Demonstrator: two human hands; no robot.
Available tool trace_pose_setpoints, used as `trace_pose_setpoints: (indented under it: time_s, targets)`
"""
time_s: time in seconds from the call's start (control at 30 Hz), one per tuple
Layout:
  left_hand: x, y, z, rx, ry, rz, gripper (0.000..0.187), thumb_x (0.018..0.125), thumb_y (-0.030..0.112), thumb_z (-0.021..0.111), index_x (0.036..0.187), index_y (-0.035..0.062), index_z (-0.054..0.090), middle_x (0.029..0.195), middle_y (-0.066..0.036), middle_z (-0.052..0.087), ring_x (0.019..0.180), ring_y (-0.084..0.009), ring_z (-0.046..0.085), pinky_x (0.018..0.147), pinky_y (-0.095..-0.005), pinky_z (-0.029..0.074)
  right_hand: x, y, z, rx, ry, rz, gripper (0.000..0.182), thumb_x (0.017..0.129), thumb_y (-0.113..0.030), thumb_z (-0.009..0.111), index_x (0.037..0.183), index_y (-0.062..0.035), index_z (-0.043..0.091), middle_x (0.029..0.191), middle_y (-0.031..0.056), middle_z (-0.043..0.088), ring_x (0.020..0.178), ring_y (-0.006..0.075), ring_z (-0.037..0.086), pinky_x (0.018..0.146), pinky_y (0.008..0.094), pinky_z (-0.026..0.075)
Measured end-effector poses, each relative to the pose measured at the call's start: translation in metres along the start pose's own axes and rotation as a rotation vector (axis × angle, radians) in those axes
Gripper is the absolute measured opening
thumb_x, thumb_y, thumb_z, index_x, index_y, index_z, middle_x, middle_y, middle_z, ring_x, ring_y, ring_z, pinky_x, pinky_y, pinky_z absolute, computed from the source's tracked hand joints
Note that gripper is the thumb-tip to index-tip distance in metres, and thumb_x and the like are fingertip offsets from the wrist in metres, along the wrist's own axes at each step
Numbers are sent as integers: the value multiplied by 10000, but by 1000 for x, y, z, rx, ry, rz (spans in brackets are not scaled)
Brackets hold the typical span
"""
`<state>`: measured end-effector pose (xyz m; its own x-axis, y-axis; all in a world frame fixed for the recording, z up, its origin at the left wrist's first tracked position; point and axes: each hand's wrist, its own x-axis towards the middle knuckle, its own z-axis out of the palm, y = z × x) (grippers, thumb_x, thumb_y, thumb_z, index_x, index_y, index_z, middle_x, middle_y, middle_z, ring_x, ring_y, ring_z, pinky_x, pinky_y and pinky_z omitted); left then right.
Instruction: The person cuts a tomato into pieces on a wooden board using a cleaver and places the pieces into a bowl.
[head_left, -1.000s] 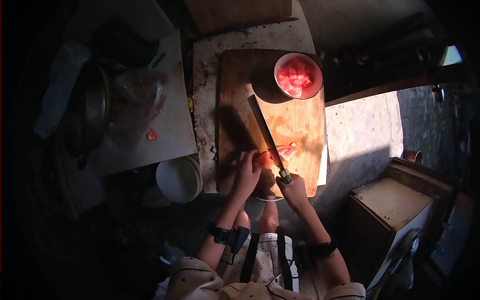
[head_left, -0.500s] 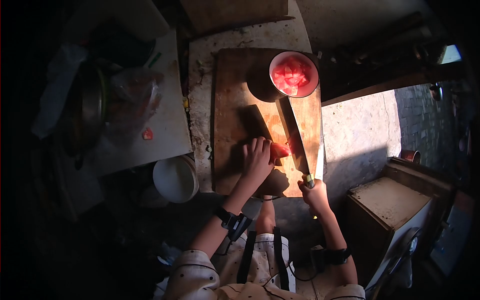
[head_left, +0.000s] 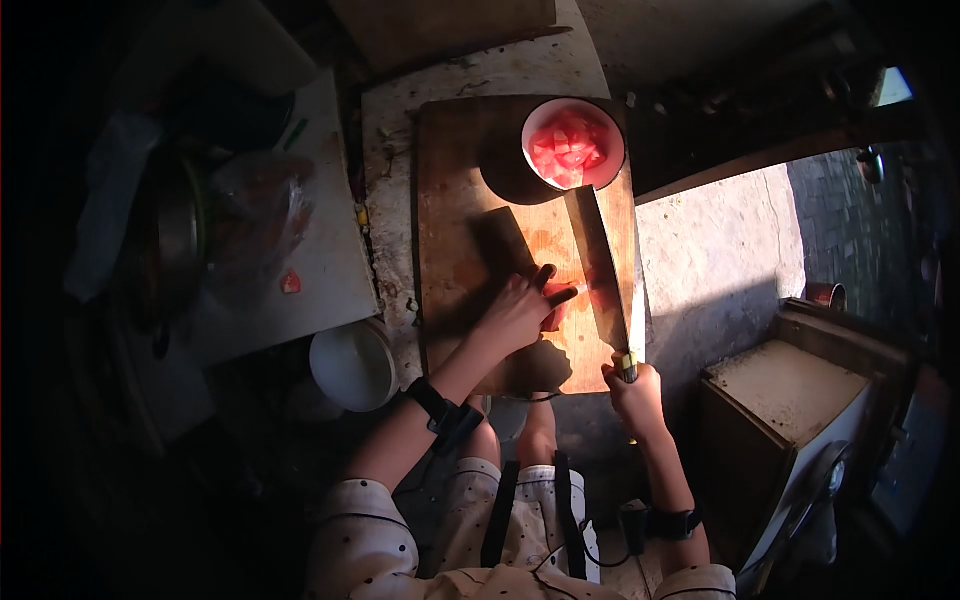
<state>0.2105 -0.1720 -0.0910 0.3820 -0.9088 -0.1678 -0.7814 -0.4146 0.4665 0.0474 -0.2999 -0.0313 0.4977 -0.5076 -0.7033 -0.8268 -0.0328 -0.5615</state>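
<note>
My right hand (head_left: 637,395) grips the yellowish handle of a kitchen knife (head_left: 599,265). Its long, broad blade points away from me along the right side of the wooden cutting board (head_left: 450,220). Just left of the blade is my left hand (head_left: 522,310), with two fingers stretched out and spread. Beneath those fingers lies a red, juicy-looking piece of tomato-like flesh (head_left: 556,317), partly covered by the hand. At the board's far right corner stands a white bowl (head_left: 617,150) with a dark rim, holding red chunks (head_left: 568,142) of similar flesh.
On the left, a table (head_left: 335,240) bears a plastic bag (head_left: 265,200) and a small red piece (head_left: 291,281). A white bucket (head_left: 352,365) stands below the board's left side. A wooden cabinet (head_left: 785,390) is at the lower right.
My left hand has loosened from the red piece and spread its fingers over it. The knife blade is turned slightly and shows more of its flat side. The whole view has shifted a little.
</note>
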Motion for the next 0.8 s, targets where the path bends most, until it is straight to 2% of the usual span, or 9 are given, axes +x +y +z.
trace_pose_setpoints:
  time_s: [0.07, 0.17, 0.23, 0.33, 0.53, 0.63, 0.7, 0.73, 0.8]
  targets:
    - [2, -1, 1, -16, -49, 21, 567, 643, 44, 561, 1189, 92, 415, 1120, -160, 389, 1053, -317, 380, 846, -402, 363, -2, 0, -3, 8, 17, 20, 233, 715, -182, 599, 677, 38, 531, 495, 137, 482, 436, 158, 444, 467, 314, 384]
    - [2, -4, 10, -26, -123, -35, 546, 642, 31, 552, 1169, 41, 410, 1088, -182, 392, 1022, -321, 390, 858, -376, 367, -4, 1, -5, 59, 7, 48, 247, 716, -187, 602, 655, 40, 525, 486, 109, 480, 441, 127, 442, 457, 300, 377]
    - [-5, -3, 13, -179, 175, -67, 459, 644, 20, 547, 1085, -21, 425, 1022, -191, 408, 978, -327, 400, 853, -361, 372, -2, 7, -3, 77, -9, 70, 253, 718, -188, 602, 642, 39, 522, 483, 93, 480, 443, 119, 441, 452, 293, 373]
    - [-11, 0, 15, -181, 234, -155, 376, 641, 36, 567, 985, -39, 434, 971, -187, 416, 941, -330, 410, 840, -372, 377, -2, 6, 0, 90, -55, 109, 264, 721, -191, 604, 616, 36, 517, 478, 69, 478, 442, 111, 438, 441, 284, 365]
    - [-20, 11, 5, -151, 259, -265, 366, 623, 74, 604, 934, -32, 444, 938, -171, 426, 922, -318, 427, 826, -363, 387, -3, -2, 13, 179, -104, 97, 262, 729, -178, 600, 586, 19, 505, 466, 61, 465, 437, 101, 431, 417, 285, 349]
    - [-24, 11, 11, -106, 286, -290, 362, 621, 76, 609, 922, -39, 446, 921, -173, 437, 909, -316, 435, 817, -360, 394, 4, 1, 18, 70, -179, 97, 275, 733, -199, 596, 604, 27, 509, 476, 97, 469, 447, 139, 445, 445, 311, 366]
    - [-25, 10, 14, -116, 304, -292, 355, 620, 74, 609, 915, -40, 446, 914, -175, 442, 899, -320, 439, 810, -363, 398, 8, 0, 23, -55, -148, -25, 291, 735, -222, 590, 621, 34, 510, 502, 149, 484, 465, 214, 471, 484, 347, 381]
    - [-26, 10, 15, -126, 320, -295, 348, 620, 73, 609, 907, -41, 447, 907, -177, 448, 889, -324, 444, 803, -365, 402, 12, 4, 24, -57, -154, -43, 303, 734, -240, 587, 633, 36, 511, 531, 184, 500, 493, 291, 491, 517, 374, 392]
    - [-25, 9, 17, -132, 346, -281, 340, 621, 69, 606, 901, -42, 447, 907, -181, 449, 884, -326, 446, 797, -367, 405, 16, 3, 23, -99, -160, -40, 297, 729, -236, 585, 634, 37, 515, 542, 192, 508, 514, 311, 508, 524, 378, 397]
